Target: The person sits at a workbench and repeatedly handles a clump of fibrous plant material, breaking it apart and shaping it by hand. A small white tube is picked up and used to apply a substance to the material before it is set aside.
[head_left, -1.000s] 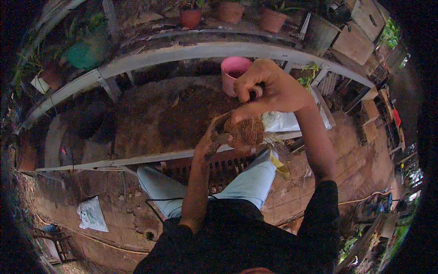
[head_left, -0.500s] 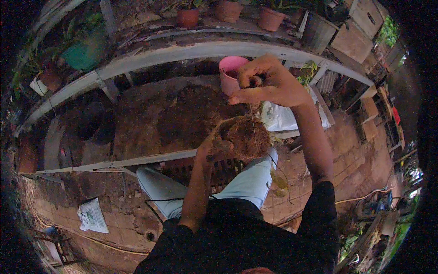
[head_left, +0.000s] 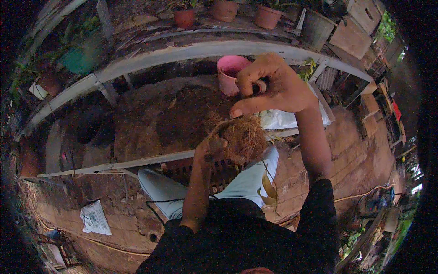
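My left hand (head_left: 207,148) is wrapped round the left side of a ball of brown, coconut-like fibre (head_left: 245,140), held over my lap. Loose strands stick out of the ball, and a drooping yellow-brown leaf (head_left: 269,189) with thin stems hangs below its right side. Above the ball, my right hand (head_left: 278,84) is closed in a curled grip, its thumb pointing down-left close to the fibre. It grips a thin thread, barely visible now against the ball. Just behind the right fingers stands a pink pot (head_left: 226,75), partly covered by them.
A soil-covered bench with a pale front rail (head_left: 159,157) lies ahead of my knees. A white plastic bag (head_left: 278,119) rests on its right part. Terracotta pots (head_left: 269,17) line the shelf behind. Another white bag (head_left: 96,218) and a hose (head_left: 109,246) are on the floor.
My right hand has come down slightly toward the fibre ball, and the thread that was stretched between them no longer shows plainly. The ball has turned and shifted a little; the hanging leaf has swung left.
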Demonstrator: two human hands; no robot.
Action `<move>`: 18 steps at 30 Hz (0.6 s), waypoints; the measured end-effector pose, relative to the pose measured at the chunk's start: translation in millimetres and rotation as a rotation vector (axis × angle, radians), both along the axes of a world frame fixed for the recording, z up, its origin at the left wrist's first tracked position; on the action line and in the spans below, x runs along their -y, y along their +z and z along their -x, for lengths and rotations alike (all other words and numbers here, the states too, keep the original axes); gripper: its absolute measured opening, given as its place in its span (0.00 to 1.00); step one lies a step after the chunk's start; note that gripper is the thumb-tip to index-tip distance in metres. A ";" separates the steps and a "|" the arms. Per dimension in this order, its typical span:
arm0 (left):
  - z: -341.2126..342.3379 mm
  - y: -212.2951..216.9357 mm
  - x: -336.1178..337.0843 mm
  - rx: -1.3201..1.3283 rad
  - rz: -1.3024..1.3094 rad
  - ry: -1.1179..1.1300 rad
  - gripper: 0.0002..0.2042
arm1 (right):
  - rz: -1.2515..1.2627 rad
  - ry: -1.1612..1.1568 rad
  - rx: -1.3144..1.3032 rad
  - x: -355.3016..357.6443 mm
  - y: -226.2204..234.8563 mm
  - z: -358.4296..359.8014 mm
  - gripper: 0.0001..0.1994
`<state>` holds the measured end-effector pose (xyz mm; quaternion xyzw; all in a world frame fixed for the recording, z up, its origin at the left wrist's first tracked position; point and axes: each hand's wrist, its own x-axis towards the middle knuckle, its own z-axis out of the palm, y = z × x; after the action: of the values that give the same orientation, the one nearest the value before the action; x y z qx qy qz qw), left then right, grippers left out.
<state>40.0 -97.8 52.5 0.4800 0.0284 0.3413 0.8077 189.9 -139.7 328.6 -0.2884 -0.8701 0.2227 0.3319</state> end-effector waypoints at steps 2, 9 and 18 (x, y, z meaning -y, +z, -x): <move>3.1 -6.2 -0.1 -0.059 -0.091 0.047 0.51 | -0.038 0.008 0.028 -5.5 -5.1 1.8 0.20; 11.6 -27.2 1.7 -0.154 -0.265 0.181 0.58 | 0.515 0.048 -0.055 -41.7 -73.5 -15.0 0.16; 13.2 22.8 4.2 0.200 -0.222 0.180 0.50 | 0.585 -0.051 -0.430 -41.1 -132.8 -33.6 0.08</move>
<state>26.8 -101.9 75.3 0.5255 -0.0473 0.4593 0.7146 223.5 -98.6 195.8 -0.3394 -0.6723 0.5092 0.4165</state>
